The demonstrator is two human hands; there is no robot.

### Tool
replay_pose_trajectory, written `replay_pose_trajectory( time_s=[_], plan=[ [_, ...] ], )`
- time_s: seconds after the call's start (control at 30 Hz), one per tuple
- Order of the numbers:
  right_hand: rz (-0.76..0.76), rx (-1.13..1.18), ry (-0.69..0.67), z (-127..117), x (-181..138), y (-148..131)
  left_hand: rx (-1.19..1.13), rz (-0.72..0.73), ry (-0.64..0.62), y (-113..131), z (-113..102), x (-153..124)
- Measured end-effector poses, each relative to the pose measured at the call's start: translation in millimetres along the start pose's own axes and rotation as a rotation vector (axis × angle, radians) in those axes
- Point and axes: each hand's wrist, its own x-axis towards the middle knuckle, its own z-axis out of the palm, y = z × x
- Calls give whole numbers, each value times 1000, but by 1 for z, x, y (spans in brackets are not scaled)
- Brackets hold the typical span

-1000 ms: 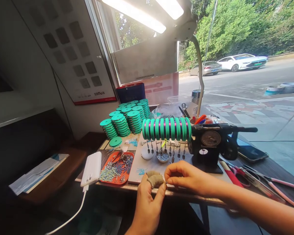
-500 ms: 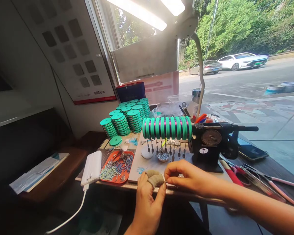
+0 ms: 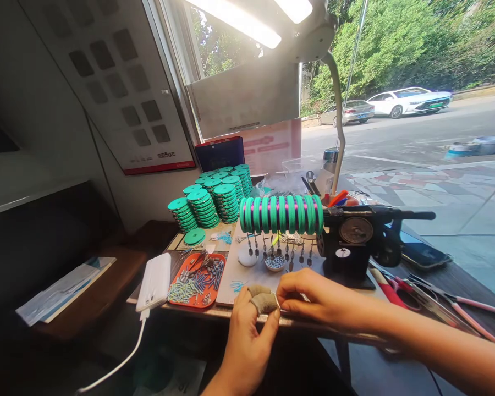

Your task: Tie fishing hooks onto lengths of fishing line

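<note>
Near the front edge of the table, my left hand (image 3: 249,335) is closed in a pinch, with tan cloth finger covers (image 3: 263,300) on two of its fingers. Close on its right, the fingertips of my right hand (image 3: 303,294) are pressed together. Whatever the fingertips hold is too small to make out. Beyond my hands, a row of green spools (image 3: 276,214) with purple line between them sits on the shaft of a black winding machine (image 3: 350,247). Several small dark pieces hang below the spools. A small bowl of metallic beads (image 3: 274,263) stands under them.
To the left lie an orange tray (image 3: 218,291) of small coloured tubes and a white power bank (image 3: 154,283) with its cable. Stacks of green spools (image 3: 204,209) stand behind. Pliers (image 3: 449,297), scissors (image 3: 396,286) and a phone (image 3: 424,252) lie right. A lamp (image 3: 336,104) arches above.
Both hands stay together in nearly the same place. The left hand and its covered fingers have shifted very slightly; nothing else has visibly moved.
</note>
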Motion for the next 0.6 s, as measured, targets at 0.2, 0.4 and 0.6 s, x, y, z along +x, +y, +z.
replay_pose_trajectory(
  time_s=[0.2, 0.4, 0.6],
  plan=[
    [50, 61, -35, -1, -1, 1, 294, 295, 19, 2, -4, 3],
    [136, 228, -128, -4, 1, 8, 588, 705, 208, -4, 0, 6],
    [160, 287, -106, 0, -1, 11, 335, 374, 142, -4, 4, 1]
  ],
)
